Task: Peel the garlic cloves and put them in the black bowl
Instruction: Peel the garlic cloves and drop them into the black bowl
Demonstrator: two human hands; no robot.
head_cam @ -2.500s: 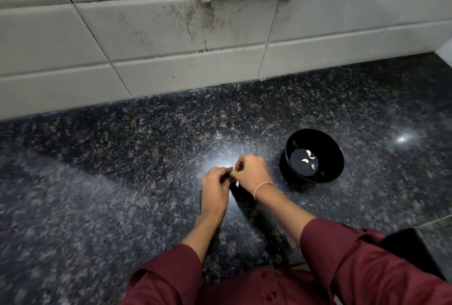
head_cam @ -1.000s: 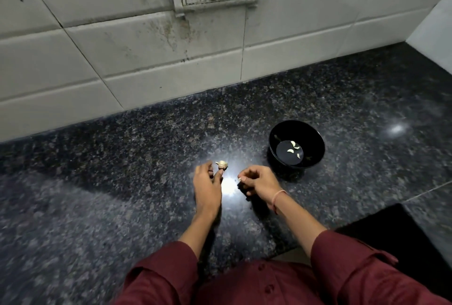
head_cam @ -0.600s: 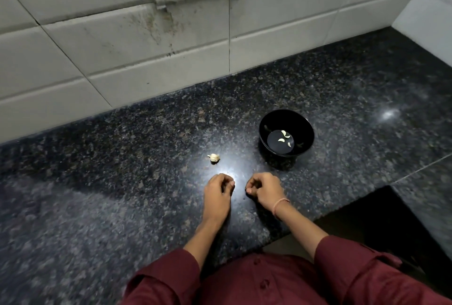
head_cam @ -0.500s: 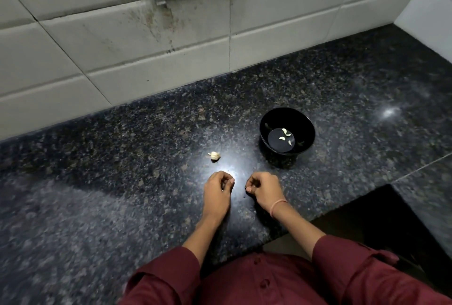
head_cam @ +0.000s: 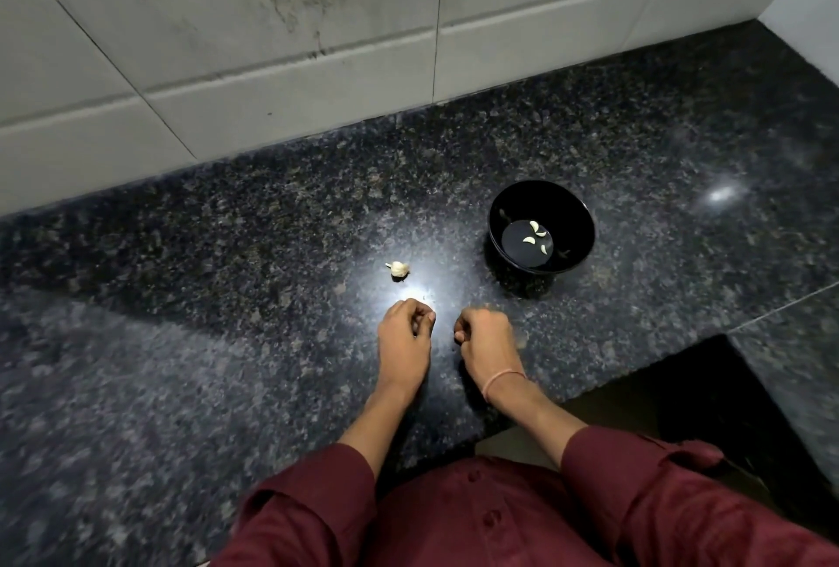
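Garlic set down, both my hands [head_cam: 404,339] pulled back towards me.
My left hand rests fingers curled on the dark speckled granite worktop [head_cam: 204,303], nothing showing in it; my right hand [head_cam: 486,335] is curled too, contents hidden. The small pale garlic bulb [head_cam: 398,269] lies just beyond the left hand; three peeled white cloves [head_cam: 535,237] sit in the round black bowl [head_cam: 579,221] further right.
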